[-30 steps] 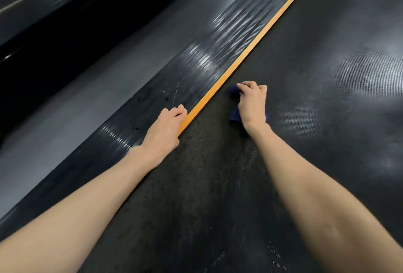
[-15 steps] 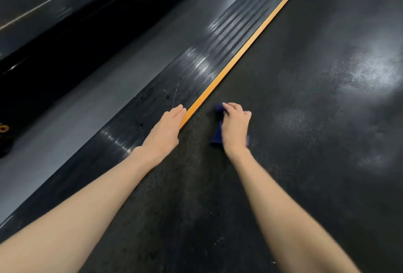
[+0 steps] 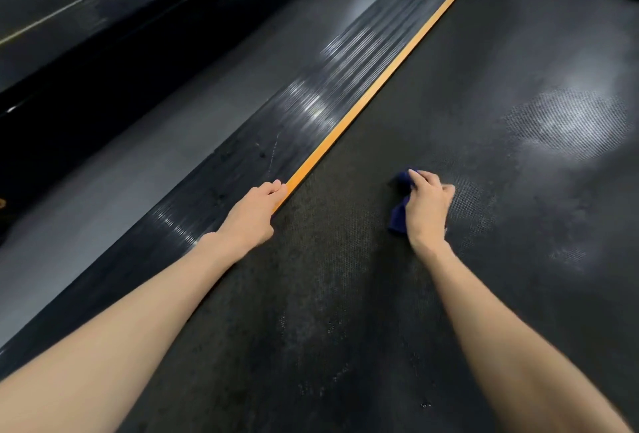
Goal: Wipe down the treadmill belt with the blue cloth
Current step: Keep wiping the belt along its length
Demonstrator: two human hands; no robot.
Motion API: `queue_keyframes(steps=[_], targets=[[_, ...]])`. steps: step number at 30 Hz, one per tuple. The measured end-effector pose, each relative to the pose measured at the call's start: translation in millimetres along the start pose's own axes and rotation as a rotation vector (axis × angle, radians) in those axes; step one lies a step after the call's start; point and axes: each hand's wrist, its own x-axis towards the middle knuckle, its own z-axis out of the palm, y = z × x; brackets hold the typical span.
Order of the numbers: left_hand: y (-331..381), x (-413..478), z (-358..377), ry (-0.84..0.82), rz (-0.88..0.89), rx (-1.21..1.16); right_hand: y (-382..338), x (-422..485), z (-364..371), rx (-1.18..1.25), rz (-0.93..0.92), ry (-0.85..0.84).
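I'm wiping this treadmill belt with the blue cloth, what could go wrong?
Fingertips of the left hand lie at the orange strip beside the belt; if the belt slips, they might get pinched. The blue cloth is bunched small under the right hand, so strokes are narrow and pale specks nearer you may be missed.

Bunched blue cloth on belt

Dim scene, lit from above. Pale glare patch on treadmill belt at right, streaky shine on ribbed side rail. Wide-angle bending at edges; far end blurred.
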Motion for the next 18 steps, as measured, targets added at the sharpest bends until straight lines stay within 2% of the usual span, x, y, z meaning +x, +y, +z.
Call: queue_keyframes(steps=[1, 2, 5, 7, 9, 11, 13, 14, 16, 18], targets=[[1, 0, 1, 0.005, -0.006, -0.011, -12, -11, 1, -0.048, -0.014, -0.004], [1, 0, 2, 0.012, -0.012, -0.016, -27, -30, 5, -0.05, -0.106, -0.063], [3, 0, 4, 0.036, -0.022, -0.015, -47, -108, 20, -0.063, -0.586, -0.341], [1, 0, 3, 0.038, -0.012, -0.023, -33, -116, 12, -0.037, -0.721, -0.505], [-1, 0, 1, 0.033, -0.01, -0.052, -4, -85, 1, -0.049, -0.703, -0.471], [-2, 0, -1, 0.031, -0.01, -0.075, 26, -44, -14, -0.147, -0.428, -0.272], [2, -2, -1, 0.039, -0.015, -0.07, 32, -27, -27, -0.069, -0.107, -0.077], [4, -3, 1, 0.043, -0.021, -0.065, 23, -32, -24, -0.041, -0.074, -0.071], [8, -7, 4, 0.059, -0.026, -0.045, 1, -63, -11, -0.028, -0.224, -0.156], [7, -9, 8, 0.074, -0.016, -0.019, -9, -97, -3, -0.018, -0.505, -0.351]])
